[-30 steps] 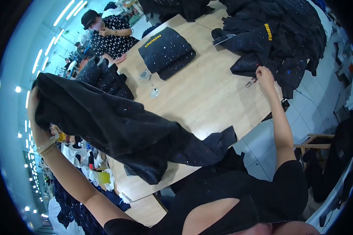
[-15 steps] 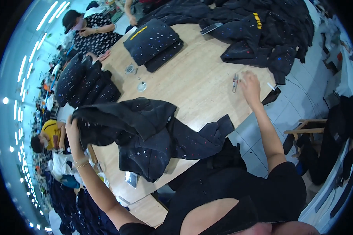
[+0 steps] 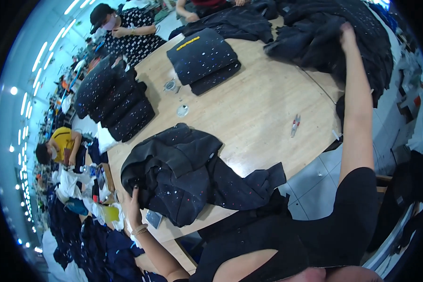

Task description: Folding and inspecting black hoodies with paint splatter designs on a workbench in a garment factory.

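A speckled black sweatshirt (image 3: 174,174) lies rumpled on the near part of the table, one sleeve stretched to the right. My left hand (image 3: 130,203) grips its lower left edge, thumb on top of the cloth and fingers at the outer side. Far to the right, my right arm is stretched out. My right hand (image 3: 347,37) is closed on a dark garment (image 3: 315,42) in the heap at the table's far right; its fingertips are partly sunk in cloth. Red-and-silver thread snips (image 3: 295,126) lie on the tabletop between the two.
A folded speckled garment (image 3: 204,61) sits mid-table, with a folded stack (image 3: 115,101) to its left. Two small round items, one a clear disc (image 3: 182,110), lie near them. A co-worker (image 3: 127,33) stands beyond the table. Table wood (image 3: 249,103) shows around these.
My right hand has gone from beside the snips to the far-right heap, where the yellow-lettered garment no longer shows. My left hand has come down and inward, lowering the sweatshirt's edge.
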Motion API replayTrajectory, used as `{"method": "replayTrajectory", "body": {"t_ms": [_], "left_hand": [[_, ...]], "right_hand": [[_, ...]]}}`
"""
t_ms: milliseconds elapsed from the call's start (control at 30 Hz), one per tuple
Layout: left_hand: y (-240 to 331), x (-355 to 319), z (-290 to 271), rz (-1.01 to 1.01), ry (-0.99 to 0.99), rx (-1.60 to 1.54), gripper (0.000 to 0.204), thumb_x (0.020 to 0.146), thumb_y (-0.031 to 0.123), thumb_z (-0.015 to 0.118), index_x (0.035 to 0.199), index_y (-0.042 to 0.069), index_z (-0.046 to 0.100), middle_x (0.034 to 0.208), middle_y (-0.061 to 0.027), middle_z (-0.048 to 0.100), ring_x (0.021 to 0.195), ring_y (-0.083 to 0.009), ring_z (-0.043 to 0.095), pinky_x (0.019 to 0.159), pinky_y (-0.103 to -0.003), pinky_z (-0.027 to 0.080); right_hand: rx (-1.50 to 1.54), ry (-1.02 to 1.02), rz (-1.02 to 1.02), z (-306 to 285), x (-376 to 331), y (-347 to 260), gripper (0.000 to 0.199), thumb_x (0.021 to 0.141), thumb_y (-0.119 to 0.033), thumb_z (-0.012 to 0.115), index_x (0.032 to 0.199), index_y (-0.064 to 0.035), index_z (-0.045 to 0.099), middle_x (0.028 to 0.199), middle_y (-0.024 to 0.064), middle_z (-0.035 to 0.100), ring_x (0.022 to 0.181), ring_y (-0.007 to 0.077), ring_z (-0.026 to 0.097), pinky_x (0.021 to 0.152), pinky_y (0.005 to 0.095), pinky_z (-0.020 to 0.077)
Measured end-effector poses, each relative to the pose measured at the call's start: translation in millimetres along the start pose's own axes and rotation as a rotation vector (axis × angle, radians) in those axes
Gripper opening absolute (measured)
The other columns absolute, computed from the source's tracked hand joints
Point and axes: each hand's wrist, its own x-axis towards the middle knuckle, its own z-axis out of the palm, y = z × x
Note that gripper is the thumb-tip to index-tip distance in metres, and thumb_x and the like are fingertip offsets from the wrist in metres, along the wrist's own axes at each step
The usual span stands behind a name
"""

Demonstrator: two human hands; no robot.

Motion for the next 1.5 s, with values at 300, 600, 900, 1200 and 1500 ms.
{"method": "replayTrajectory", "body": {"t_ms": [300, 600, 900, 1200, 1500], "left_hand": [[-17, -38, -16, -0.185, 0.004, -0.259, 0.050, 0.092, 0.026, 0.059, 0.130, -0.002, 0.044, 0.124, -0.0114, 0.054, 0.110, -0.0200, 0.054, 0.092, -0.032, 0.043], [-40, -37, -32, -0.326, -0.035, -0.059, 0.023, 0.086, 0.023, 0.066, 0.093, 0.003, 0.057, 0.081, -0.0002, 0.054, 0.072, -0.0107, 0.051, 0.061, -0.028, 0.043], [-58, -52, -16, -0.266, 0.037, -0.405, 0.019, 0.086, 0.018, 0.066, 0.099, 0.005, 0.061, 0.083, 0.0041, 0.060, 0.067, -0.0030, 0.051, 0.062, -0.018, 0.044], [-57, -32, -25, 0.016, 0.252, -0.329, 0.016, 0.089, 0.010, 0.058, 0.102, 0.001, 0.063, 0.086, -0.0026, 0.064, 0.074, -0.0078, 0.059, 0.062, -0.021, 0.045], [-34, 56, -91, 0.102, 0.457, -1.064, 0.017, 0.095, 0.017, 0.045, 0.097, 0.003, 0.054, 0.098, -0.0110, 0.060, 0.079, -0.0185, 0.061, 0.068, -0.030, 0.055]], "right_hand": [[-0.463, -0.575, -0.473, 132, -278, 18, 0.044, 0.091, -0.010, 0.051, 0.134, -0.0086, 0.046, 0.145, 0.0109, 0.037, 0.131, 0.0278, 0.038, 0.107, 0.0374, 0.0318], [-1.563, -0.526, -0.221, 43, -473, 119, 0.074, 0.088, -0.035, 0.055, 0.148, -0.0165, 0.016, 0.155, 0.0061, 0.014, 0.142, 0.0289, 0.016, 0.102, 0.0714, 0.0025], [-1.124, -0.591, -0.508, 137, -452, 75, 0.058, 0.082, -0.018, 0.060, 0.137, -0.0127, 0.041, 0.144, 0.0115, 0.035, 0.132, 0.0302, 0.034, 0.104, 0.0554, 0.0244], [-0.694, -1.278, -1.085, 303, -620, -5, 0.044, 0.075, -0.033, 0.069, 0.116, -0.0221, 0.057, 0.093, 0.0083, 0.049, 0.084, 0.0221, 0.051, 0.071, 0.0330, 0.0385], [-0.596, -1.382, -0.867, 341, -490, -16, 0.016, 0.077, -0.016, 0.063, 0.087, -0.0035, 0.065, 0.077, 0.0116, 0.061, 0.078, 0.0251, 0.062, 0.068, 0.0361, 0.0495]]}}
